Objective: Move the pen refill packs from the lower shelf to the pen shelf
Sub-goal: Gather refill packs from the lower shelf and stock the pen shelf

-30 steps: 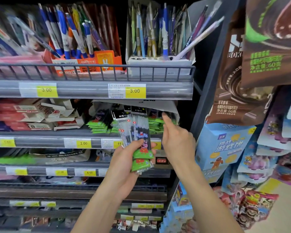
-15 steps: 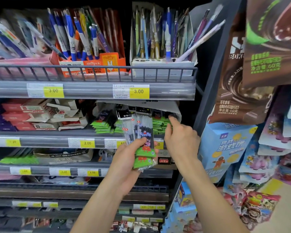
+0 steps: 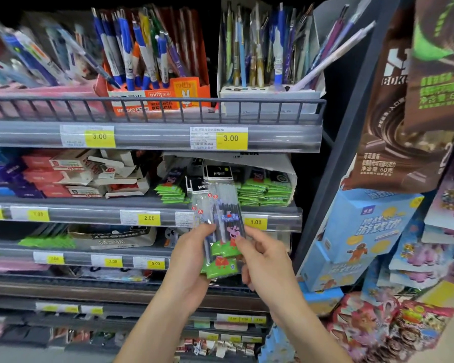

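Before the shelves, both forearms reach up and forward, bare to the elbow, hands meeting at mid-height. Left hand [image 3: 188,260] has its fingers curled round the lower half of a bunch of refill packs [image 3: 222,226], thumb laid up their front face. Right hand [image 3: 266,260] comes in from the other side, thumb and curled fingers pinching the packs' right edge near the green bottoms. These packs stand upright and fan slightly: flat, glossy clear sleeves with thin dark refills inside, black header cards on top, green printed bases and a pink cartoon pig. They sit in front of the second shelf's price rail [image 3: 270,218], below the pen shelf [image 3: 152,136]. Behind them, more green packs [image 3: 265,192] lie stacked flat in an open card box [image 3: 292,176]. Above, the pen shelf has a grey wire guard, with pens [image 3: 131,53] leaning in an orange card stand [image 3: 195,99] and a pale perforated holder [image 3: 270,94].
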Action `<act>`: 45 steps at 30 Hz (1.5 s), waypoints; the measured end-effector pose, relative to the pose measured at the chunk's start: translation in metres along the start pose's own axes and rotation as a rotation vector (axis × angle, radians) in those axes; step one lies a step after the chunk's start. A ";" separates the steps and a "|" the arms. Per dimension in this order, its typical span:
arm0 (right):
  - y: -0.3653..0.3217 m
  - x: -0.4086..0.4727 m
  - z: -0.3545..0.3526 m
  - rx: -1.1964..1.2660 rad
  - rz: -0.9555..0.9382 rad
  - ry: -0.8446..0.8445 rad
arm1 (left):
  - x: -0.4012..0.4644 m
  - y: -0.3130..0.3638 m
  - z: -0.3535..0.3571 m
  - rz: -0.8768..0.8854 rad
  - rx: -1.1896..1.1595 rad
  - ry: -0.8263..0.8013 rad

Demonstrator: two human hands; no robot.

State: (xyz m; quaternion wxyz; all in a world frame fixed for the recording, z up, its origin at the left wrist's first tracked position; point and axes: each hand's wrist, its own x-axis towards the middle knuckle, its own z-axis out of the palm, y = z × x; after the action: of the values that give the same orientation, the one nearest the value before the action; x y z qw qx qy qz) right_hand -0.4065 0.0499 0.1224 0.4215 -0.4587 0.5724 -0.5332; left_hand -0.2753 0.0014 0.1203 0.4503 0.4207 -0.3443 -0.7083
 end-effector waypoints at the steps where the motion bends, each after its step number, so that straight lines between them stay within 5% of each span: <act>1: 0.001 -0.001 0.001 0.050 0.021 0.010 | 0.001 0.000 -0.001 0.018 0.031 0.014; 20: -0.028 0.019 -0.012 0.347 0.214 0.115 | 0.007 0.011 0.010 0.112 -0.023 0.013; 45: -0.040 0.074 -0.007 0.529 0.160 0.342 | 0.012 0.012 0.013 0.089 -0.091 -0.022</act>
State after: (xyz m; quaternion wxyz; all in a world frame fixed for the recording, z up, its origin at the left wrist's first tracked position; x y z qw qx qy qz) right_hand -0.4264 -0.0208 0.1637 0.4642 -0.1905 0.5106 -0.6982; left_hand -0.2856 -0.0128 0.1319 0.4963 0.3761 -0.3351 -0.7070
